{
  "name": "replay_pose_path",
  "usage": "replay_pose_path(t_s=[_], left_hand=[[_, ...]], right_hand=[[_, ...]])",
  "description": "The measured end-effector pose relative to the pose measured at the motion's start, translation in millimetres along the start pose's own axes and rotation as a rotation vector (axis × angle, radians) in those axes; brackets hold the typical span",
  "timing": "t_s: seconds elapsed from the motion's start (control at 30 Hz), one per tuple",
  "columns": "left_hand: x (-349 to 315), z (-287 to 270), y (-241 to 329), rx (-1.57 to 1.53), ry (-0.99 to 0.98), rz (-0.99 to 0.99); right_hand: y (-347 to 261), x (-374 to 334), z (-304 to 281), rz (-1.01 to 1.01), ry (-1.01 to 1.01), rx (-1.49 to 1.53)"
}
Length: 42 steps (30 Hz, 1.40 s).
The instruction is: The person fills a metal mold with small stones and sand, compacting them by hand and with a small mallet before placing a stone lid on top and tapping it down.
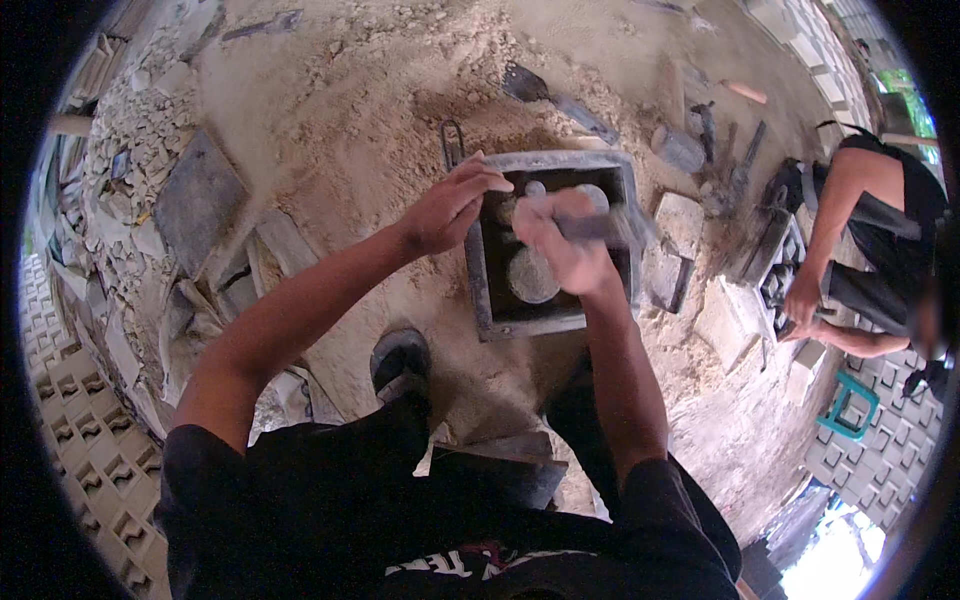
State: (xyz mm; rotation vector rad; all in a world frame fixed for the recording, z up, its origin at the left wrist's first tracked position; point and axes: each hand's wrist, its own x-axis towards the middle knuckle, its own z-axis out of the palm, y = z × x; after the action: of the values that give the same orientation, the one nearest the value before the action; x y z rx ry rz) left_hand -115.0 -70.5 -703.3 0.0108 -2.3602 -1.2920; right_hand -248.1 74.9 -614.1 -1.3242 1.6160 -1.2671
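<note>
A square, grey-rimmed mould box (485, 318) lies on the sandy ground before me. Its dark inside holds pale round shapes, among them a large disc (533, 276). My left hand (452, 212) is closed over the box's upper left rim, with its fingertips reaching inward. Above the inside, my right hand (565, 240) is closed around a greyish tool (606, 228). Motion blur hides the kind of this tool, and the hand covers part of the box.
Near the far rim lie a flat spatula-like tool (568, 112) and a metal loop (452, 143). A grey cylinder (680, 150) rests to the right. Rubble and slabs (200, 200) cover the left. A co-worker (860, 240) handles a mould at right, near a teal stool (848, 405).
</note>
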Motion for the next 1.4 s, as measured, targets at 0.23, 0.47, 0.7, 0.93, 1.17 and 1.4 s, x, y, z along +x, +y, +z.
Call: replay_pose_path(t_s=[0.23, 0.47, 0.7, 0.93, 1.17, 1.4], left_hand=[[1, -1, -6, 0.031, -0.008, 0.004], [-1, 7, -9, 0.14, 0.017, 0.082], [-2, 9, 5, 0.314, -0.065, 0.064], [1, 12, 4, 0.358, -0.066, 0.067], [8, 11, 6, 0.442, -0.083, 0.112], [9, 14, 1, 0.467, -0.12, 0.089]], right_hand=[[-14, 6, -5, 0.058, -0.178, 0.036], [-14, 5, -13, 0.164, -0.053, 0.145], [3, -12, -16, 0.241, 0.259, 0.277], [25, -19, -17, 0.232, 0.491, 0.236], [32, -44, -18, 0.181, 0.383, -0.017], [38, -45, -4, 0.083, 0.465, 0.127]])
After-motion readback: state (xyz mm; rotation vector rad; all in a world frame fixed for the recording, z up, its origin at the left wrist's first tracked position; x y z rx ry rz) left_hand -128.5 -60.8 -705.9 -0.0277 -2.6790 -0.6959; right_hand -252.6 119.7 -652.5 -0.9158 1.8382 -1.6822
